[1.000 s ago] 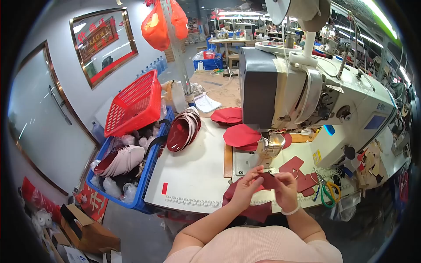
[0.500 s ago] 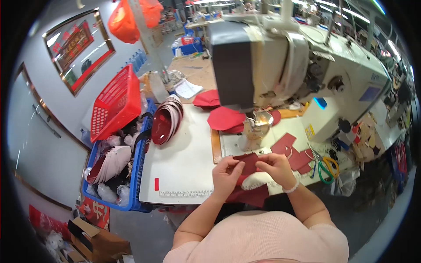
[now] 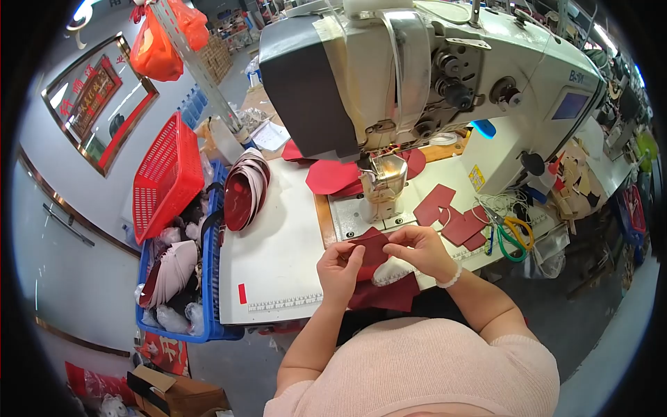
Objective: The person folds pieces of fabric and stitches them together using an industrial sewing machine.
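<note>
A dark red piece (image 3: 372, 249) is stretched between my two hands, just in front of the sewing machine (image 3: 383, 182). My left hand (image 3: 340, 266) pinches its left edge between thumb and fingers. On the opposite edge, my right hand (image 3: 419, 250) grips it the same way, a beaded bracelet at the wrist. Below the hands, another dark red piece (image 3: 389, 293) hangs over the table's front edge. Red rounded pieces (image 3: 333, 177) lie behind and left of the needle area. Flat red pieces (image 3: 463, 226) rest to the right of my right hand.
Green-handled scissors (image 3: 511, 243) lie at the table's right front. Nested burgundy-and-pink pieces (image 3: 246, 191) stand on the table (image 3: 264, 267) at the left. Beside it are a blue crate (image 3: 214, 285) and a red basket (image 3: 167, 181). A metal post (image 3: 201, 66) rises behind.
The view has swung toward the machine, which looks larger. The held piece, earlier mostly covered by my fingers, is now spread wider between my hands.
</note>
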### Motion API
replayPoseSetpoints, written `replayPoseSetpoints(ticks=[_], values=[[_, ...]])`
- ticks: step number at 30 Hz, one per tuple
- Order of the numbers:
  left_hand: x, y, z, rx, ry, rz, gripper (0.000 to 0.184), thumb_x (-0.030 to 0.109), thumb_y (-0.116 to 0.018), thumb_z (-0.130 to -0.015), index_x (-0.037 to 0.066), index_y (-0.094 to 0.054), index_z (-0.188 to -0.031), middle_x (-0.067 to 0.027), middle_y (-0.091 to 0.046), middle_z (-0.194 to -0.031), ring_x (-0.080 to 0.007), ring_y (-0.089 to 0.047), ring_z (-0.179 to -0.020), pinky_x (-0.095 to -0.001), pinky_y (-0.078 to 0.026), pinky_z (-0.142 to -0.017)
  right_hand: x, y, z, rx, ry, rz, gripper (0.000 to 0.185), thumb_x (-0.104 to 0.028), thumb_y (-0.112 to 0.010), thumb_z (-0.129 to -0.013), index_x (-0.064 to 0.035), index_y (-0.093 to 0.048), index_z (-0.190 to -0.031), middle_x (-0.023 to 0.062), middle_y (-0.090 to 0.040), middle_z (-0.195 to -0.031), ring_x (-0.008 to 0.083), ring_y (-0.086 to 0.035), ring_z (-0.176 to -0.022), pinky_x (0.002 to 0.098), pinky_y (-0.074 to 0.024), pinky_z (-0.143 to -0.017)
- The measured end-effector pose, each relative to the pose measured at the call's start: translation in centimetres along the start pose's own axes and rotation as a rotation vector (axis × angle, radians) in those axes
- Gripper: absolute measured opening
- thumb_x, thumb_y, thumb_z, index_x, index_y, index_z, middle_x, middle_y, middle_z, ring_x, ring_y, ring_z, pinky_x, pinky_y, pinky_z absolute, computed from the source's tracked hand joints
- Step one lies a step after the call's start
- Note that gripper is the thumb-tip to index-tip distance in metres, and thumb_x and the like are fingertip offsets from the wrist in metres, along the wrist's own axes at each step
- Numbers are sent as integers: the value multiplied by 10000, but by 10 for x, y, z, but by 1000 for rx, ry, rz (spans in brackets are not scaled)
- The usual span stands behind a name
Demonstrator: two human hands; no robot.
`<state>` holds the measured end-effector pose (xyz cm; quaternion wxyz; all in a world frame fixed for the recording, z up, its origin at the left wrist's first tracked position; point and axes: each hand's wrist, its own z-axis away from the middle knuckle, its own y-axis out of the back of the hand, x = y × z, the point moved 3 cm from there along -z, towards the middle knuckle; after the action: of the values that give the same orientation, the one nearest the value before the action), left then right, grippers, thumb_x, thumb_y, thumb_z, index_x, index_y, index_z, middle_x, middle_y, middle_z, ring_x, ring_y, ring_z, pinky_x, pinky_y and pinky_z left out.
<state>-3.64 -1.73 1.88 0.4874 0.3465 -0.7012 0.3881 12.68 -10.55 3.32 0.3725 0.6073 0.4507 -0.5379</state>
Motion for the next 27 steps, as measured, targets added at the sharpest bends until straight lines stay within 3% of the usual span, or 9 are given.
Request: replayPoseSetpoints(ticks=[4, 7, 10, 16, 19, 20, 21, 27], values=[[-1, -2, 0, 16, -1, -39, 124, 8, -687, -845, 8, -614, -945, -3, -616, -792, -50, -551, -669, -193, -457, -612, -1, -1, 2, 12, -12, -43, 105, -38, -727, -817, 26, -659, -863, 30, -659, -809, 69, -603, -727, 206, -492, -659], [10, -21, -4, 107, 73, 148, 172, 52, -699, -848, -1, -613, -987, -25, -637, -842, -79, -579, -701, -227, -493, -663, -2, -1, 1, 40, 67, 4, 101, -43, -729, -815, 24, -657, -835, 29, -656, -779, 61, -597, -709, 204, -494, -645], [-7, -22, -16, -225, 343, 208, 239, 111, -715, -845, -15, -615, -1021, -54, -658, -902, -117, -616, -761, -262, -520, -713, 0, 1, -2, 60, 113, 38, 107, -63, -717, -831, 29, -660, -827, 42, -671, -770, 56, -603, -674, 196, -500, -615], [15, -33, -63, -236, 270, 89, 282, 139, -712, -826, -14, -621, -1044, -79, -669, -943, -144, -642, -785, -275, -527, -700, -6, 10, 0, 175, 130, 107, 200, -89, -751, -787, 11, -690, -949, 63, -691, -849, 95, -638, -761, 238, -518, -714], [28, -46, -99, -267, 270, 188, 287, 98, -658, -825, -32, -589, -1072, -99, -650, -935, -153, -644, -775, -270, -530, -617, -3, 28, 13, 196, 309, 550, 166, -121, -757, -767, -19, -683, -875, 88, -673, -809, 182, -654, -736, 285, -513, -667], [29, -49, -106, -235, 322, 157, 293, 135, -643, -816, -29, -590, -1053, -82, -634, -888, -128, -603, -689, -240, -472, -517, 5, 35, 19, 217, 344, 627, 149, -123, -754, -764, -26, -684, -853, 93, -668, -787, 210, -641, -709, 303, -504, -647], [30, -50, -110, -240, 341, 157, 289, 141, -638, -816, -28, -590, -1045, -77, -627, -872, -124, -589, -665, -232, -453, -495, 15, 39, 26, 240, 379, 703, 134, -125, -751, -760, -33, -685, -831, 98, -663, -766, 238, -628, -681, 321, -496, -628], [31, -54, -114, -167, 400, 224, 231, 144, -613, -823, -20, -599, -984, -66, -606, -814, -106, -537, -563, -206, -391, -419, 31, 43, 46, 302, 367, 813, 97, -111, -734, -760, -37, -676, -788, 89, -623, -683, 244, -582, -625, 345, -470, -591]])
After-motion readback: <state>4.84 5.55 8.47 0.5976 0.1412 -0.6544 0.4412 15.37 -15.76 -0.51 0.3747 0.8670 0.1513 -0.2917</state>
